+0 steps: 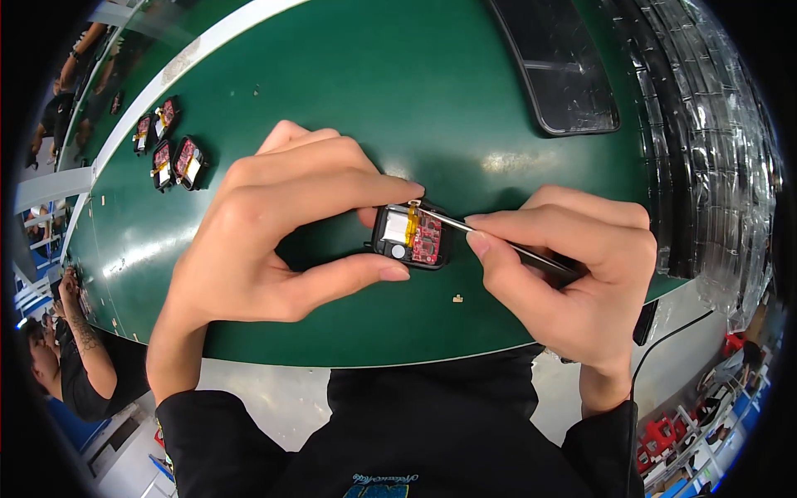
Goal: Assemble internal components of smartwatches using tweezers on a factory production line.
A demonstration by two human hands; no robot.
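My left hand (274,224) grips a small black electronics housing (443,251) between thumb and fingers, its open side facing up. Inside lie a silver battery (396,225), a red circuit board (427,241) and a strip of yellow tape (412,224). Held like a pen in my right hand (573,266) is a thin metal tool with a dark handle, perhaps tweezers (452,222). Its tip reaches the upper edge of the housing, beside the yellow tape and close to my left fingertip. Whether the tip pinches anything is too small to tell.
Several similar housings (189,163) sit at the left of the green table (374,83). A black tray (573,91) lies at the far right, beside stacked clear plastic packaging (706,149). A tiny brass-coloured piece (457,298) rests near me. Another person (87,357) sits at the left.
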